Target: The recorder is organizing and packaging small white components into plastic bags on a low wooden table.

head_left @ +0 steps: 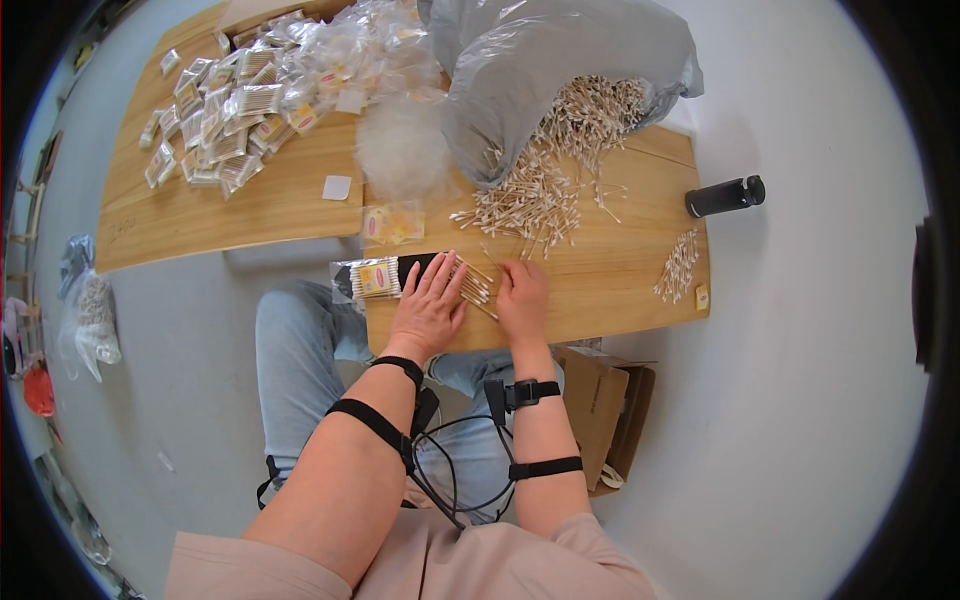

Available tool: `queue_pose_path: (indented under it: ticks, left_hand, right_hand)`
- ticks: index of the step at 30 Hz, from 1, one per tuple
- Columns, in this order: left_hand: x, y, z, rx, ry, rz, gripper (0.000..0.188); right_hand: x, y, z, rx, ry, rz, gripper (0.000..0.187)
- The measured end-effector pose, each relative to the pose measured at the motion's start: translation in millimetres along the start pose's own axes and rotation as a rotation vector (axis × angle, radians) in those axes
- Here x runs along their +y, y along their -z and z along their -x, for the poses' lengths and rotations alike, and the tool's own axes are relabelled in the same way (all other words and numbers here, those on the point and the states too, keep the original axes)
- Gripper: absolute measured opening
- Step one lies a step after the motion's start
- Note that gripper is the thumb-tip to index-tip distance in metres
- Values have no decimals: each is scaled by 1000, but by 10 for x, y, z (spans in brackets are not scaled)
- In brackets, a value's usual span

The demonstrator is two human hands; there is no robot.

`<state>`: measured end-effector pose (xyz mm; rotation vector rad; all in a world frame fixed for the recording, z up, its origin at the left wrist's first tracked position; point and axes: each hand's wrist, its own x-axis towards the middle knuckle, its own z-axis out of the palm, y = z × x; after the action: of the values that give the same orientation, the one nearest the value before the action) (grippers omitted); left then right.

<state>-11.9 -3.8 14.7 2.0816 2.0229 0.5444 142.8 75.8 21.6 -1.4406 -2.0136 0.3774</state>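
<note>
My left hand (pixel 430 305) lies flat, fingers spread, on the wooden table (pixel 610 290), partly over a black object and touching a small row of cotton swabs (pixel 474 288). My right hand (pixel 522 298) rests on the table just right of that row, fingers curled down onto the swabs. A filled clear packet of swabs with a yellow label (pixel 372 278) lies by my left fingertips. A big loose pile of cotton swabs (pixel 545 180) spills from a grey plastic bag (pixel 520 70) beyond both hands.
Several filled packets (pixel 225 110) cover a second wooden table at the far left. Empty clear bags (pixel 402 150) and a yellow-labelled bag (pixel 392 224) lie ahead. A black cylinder (pixel 724 196) and a small swab bunch (pixel 680 265) sit right. A cardboard box (pixel 600 410) stands below.
</note>
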Motion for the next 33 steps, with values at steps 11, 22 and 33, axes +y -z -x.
queue_pose_path:
  ticks: [11,22,33]
  left_hand:
    - [-12,-16,5,10,-17,27,62]
    - [-79,-68,2,90,-60,136,67]
    - [11,-44,-227,64,-41,154,65]
  right_hand:
    - [-26,28,235,54,-175,-194,32]
    - [-284,21,670,-43,-34,248,79]
    - [-334,-22,678,-92,-106,334,79]
